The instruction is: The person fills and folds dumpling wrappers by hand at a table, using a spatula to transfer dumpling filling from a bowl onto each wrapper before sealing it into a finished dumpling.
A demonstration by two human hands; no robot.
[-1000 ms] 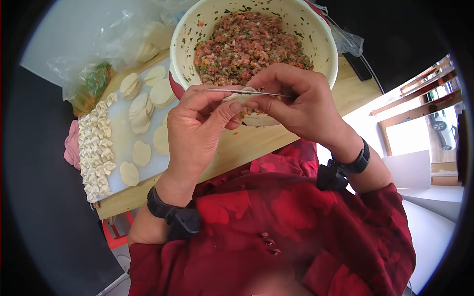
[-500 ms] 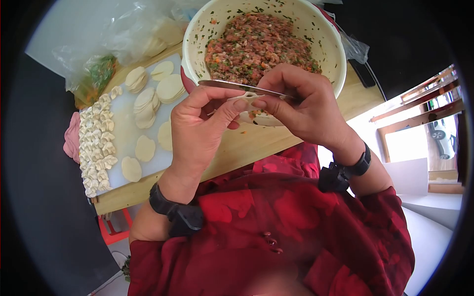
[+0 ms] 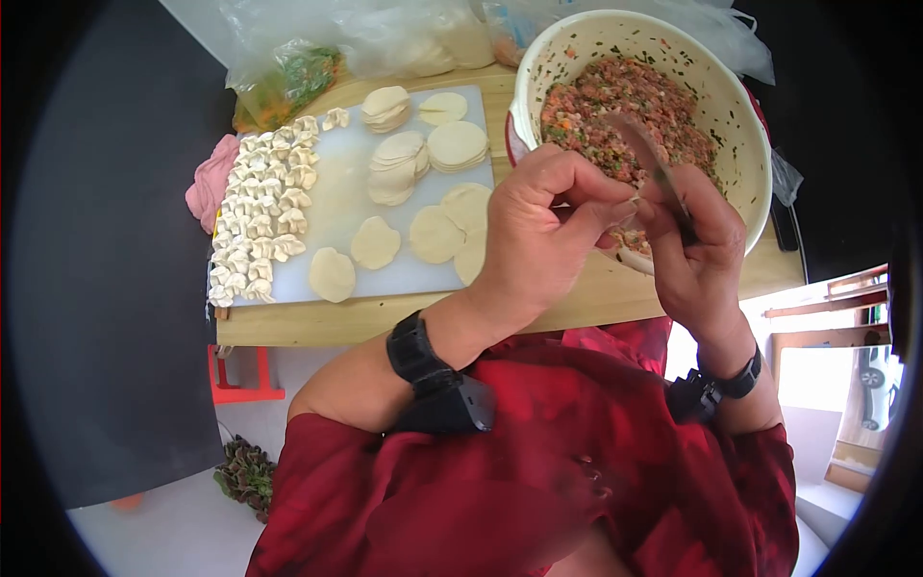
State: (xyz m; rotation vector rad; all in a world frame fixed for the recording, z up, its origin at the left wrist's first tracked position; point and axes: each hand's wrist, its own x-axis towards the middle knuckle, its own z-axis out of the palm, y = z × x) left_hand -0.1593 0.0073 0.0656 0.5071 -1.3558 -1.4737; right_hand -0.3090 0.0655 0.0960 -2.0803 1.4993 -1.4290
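Pinched between the fingertips of both hands, a small dumpling (image 3: pixel 635 199) is mostly hidden by the fingers. My left hand (image 3: pixel 543 231) is closed on its left side. The thumb and finger of my right hand (image 3: pixel 700 240) press its other side. That same right hand also grips a flat metal spatula (image 3: pixel 646 152), whose blade points up and left over the bowl. Below and beyond both hands lies the minced meat filling (image 3: pixel 615 101), flecked with green and orange, in a large cream bowl (image 3: pixel 748 125).
A white board (image 3: pixel 332 139) holds rows of finished dumplings (image 3: pixel 260 207) on its left, with round wrappers (image 3: pixel 457 144) stacked and loose on its right. Plastic bags (image 3: pixel 394 34) sit behind it. A pink cloth (image 3: pixel 212 183) lies at left; a red stool (image 3: pixel 245 380) stands below.
The view has shifted, so board and bowl appear further right. My hands have drawn tighter around the dumpling, and the spatula has swung from nearly level to a steep slant.
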